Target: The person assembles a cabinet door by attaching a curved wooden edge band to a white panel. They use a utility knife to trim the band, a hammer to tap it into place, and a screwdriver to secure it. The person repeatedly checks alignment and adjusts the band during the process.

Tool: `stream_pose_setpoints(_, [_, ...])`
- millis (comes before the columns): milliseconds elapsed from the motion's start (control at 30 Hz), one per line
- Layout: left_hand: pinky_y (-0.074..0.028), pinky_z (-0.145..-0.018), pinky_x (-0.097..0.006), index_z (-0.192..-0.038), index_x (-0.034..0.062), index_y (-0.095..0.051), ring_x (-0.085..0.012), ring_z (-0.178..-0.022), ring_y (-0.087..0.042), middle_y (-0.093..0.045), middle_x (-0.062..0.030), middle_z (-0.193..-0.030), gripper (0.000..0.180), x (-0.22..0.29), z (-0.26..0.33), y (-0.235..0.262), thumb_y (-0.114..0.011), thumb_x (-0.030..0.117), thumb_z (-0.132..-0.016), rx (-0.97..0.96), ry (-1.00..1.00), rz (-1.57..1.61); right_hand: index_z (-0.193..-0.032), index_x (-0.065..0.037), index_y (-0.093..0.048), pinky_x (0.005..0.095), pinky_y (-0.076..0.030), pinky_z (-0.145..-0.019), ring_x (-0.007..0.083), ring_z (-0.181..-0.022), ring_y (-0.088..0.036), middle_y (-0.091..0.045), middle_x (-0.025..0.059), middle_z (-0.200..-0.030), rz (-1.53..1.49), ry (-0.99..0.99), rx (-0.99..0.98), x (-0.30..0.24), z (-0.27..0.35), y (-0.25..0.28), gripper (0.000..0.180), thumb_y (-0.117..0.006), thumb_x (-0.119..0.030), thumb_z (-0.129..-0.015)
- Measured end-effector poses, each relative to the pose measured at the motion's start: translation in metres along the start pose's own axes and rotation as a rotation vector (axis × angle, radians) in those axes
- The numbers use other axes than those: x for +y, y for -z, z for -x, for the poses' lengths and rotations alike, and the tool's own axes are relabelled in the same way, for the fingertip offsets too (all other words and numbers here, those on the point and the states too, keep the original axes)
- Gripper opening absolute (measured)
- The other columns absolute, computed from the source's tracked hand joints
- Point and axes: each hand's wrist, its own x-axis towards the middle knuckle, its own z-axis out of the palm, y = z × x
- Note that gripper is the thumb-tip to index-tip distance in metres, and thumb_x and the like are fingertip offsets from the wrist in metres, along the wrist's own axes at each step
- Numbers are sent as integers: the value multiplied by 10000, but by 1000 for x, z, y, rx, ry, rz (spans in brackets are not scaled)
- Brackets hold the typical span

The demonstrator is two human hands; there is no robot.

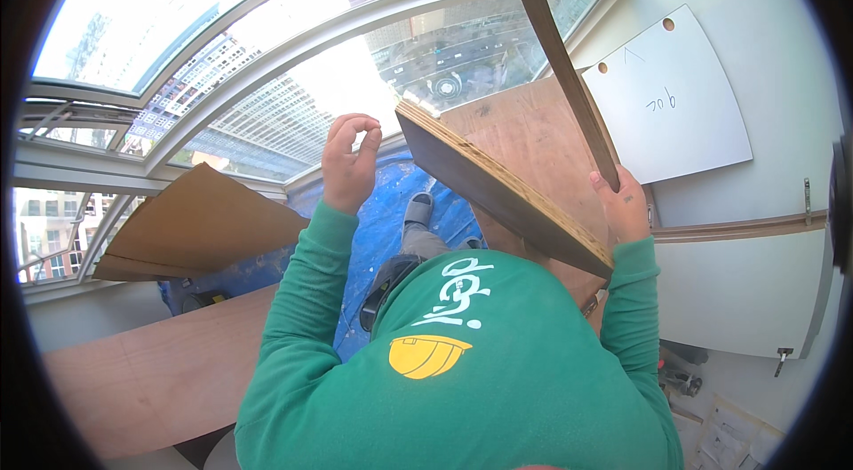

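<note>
At six o'clock we see a green sweatshirt (542, 372) with white lettering (458, 288) across the chest and a yellow hard-hat print (431, 356) beside it. Its long green sleeves run up to fitted cuffs, the left cuff (333, 228) toward nine o'clock, the right cuff (634, 252) toward three. Near the dial's centre we make out grey trousers (424, 244) and a dark grey shoe (418, 210).
</note>
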Motion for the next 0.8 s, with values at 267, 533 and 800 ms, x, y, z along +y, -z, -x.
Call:
stream_pose_setpoints(267, [-533, -864, -369, -1008, 31, -711, -244, -982, -668, -724, -101, -1038, 134, 25, -7, -18, -751, 158, -1014, 157, -69, -22, -1199, 41, -715, 430, -556, -867, 327, -928, -718, -765, 205, -1029, -20, -29, -23, 0, 0, 0, 452, -777, -354, -987])
stream_pose_setpoints(533, [-503, -1023, -438, -1094, 72, -770, -329, -1216, -612, -662, -115, -1342, 278, 20, -15, -18, -861, 160, -847, -14, -137, -114, -1213, 31, -721, 423, -559, -860, 311, -915, -720, -768, 189, -1019, -20, -39, -34, 1, 1, 1, 443, -772, -348, -991])
stream_pose_setpoints(800, [-494, -1064, -472, -989, 136, -831, -356, -1303, -578, -662, -116, -1397, 199, 22, -41, -12, -871, 48, -815, -103, -479, -176, -1221, 26, -725, 409, -563, -845, 284, -894, -723, -773, 171, -1000, 13, -53, -55, -6, 3, 2, 435, -773, -342, -994])
